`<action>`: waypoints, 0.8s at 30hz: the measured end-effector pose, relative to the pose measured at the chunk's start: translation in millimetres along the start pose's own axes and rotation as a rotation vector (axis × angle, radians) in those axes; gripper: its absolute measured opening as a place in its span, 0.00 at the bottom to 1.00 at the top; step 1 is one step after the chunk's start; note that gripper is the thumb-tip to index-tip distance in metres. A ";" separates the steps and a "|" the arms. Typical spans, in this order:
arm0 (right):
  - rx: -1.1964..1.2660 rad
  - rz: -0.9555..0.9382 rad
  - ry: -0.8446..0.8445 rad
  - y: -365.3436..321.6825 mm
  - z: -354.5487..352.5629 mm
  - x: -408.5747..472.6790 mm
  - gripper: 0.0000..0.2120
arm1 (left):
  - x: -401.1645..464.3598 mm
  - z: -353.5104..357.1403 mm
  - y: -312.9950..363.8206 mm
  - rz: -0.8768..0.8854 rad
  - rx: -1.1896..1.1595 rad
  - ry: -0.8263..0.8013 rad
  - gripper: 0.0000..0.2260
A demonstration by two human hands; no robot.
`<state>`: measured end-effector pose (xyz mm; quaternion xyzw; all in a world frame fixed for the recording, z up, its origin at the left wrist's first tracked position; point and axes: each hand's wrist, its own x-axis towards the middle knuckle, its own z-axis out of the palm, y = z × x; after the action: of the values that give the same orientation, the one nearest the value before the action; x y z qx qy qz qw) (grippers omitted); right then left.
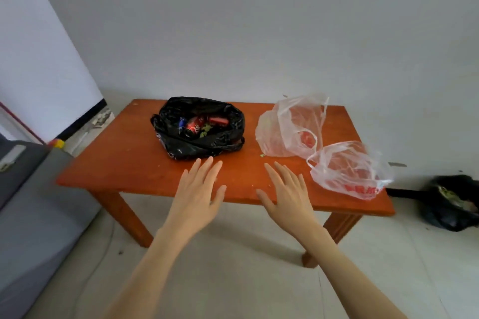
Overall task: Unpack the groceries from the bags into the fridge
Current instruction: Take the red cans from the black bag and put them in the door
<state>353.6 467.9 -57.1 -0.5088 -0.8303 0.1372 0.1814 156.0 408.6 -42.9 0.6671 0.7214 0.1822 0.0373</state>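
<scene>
A black plastic bag (pixel 202 146) lies open on the orange-brown table (pixel 124 163), with a red can (pixel 193 125) and other packets showing inside. Two clear plastic bags stand at the table's right: the far clear bag (pixel 287 127) holds something red, the near clear bag (pixel 347 171) has red print and sits at the front edge. My left hand (pixel 197 194) hovers flat and open just in front of the black bag. My right hand (pixel 287 194) is open too, palm down, left of the near clear bag. Neither hand holds anything.
The grey fridge (pixel 31 215) stands at the left, close to the table's left end, seen from above. Another black bag (pixel 451 204) with scraps lies on the floor at the right wall. Pale floor stretches in front of the table.
</scene>
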 end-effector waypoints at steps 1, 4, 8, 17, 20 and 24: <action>-0.005 -0.010 0.002 1.3 -0.3 16.9 0.30 | 13.8 -0.9 -5.4 0.002 0.005 0.020 0.25; -0.012 -0.041 -0.004 4.1 4.4 62.7 0.29 | 49.5 0.4 -23.0 -0.018 0.020 0.049 0.25; -0.001 -0.074 -0.063 3.7 19.9 110.7 0.30 | 83.9 12.0 -50.1 -0.074 0.011 0.021 0.25; 0.040 -0.076 -0.157 1.4 74.4 227.1 0.28 | 176.7 40.9 -128.6 -0.130 -0.013 -0.020 0.26; 0.044 -0.055 -0.125 0.3 91.7 277.6 0.26 | 220.4 51.6 -160.7 -0.107 -0.011 -0.060 0.26; 0.032 -0.027 -0.081 -12.4 115.4 342.9 0.22 | 285.6 63.1 -204.3 -0.035 -0.006 -0.114 0.25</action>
<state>150.1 764.2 -100.0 -0.4887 -0.8415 0.1683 0.1575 -49.8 691.9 -111.4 0.6635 0.7292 0.1452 0.0837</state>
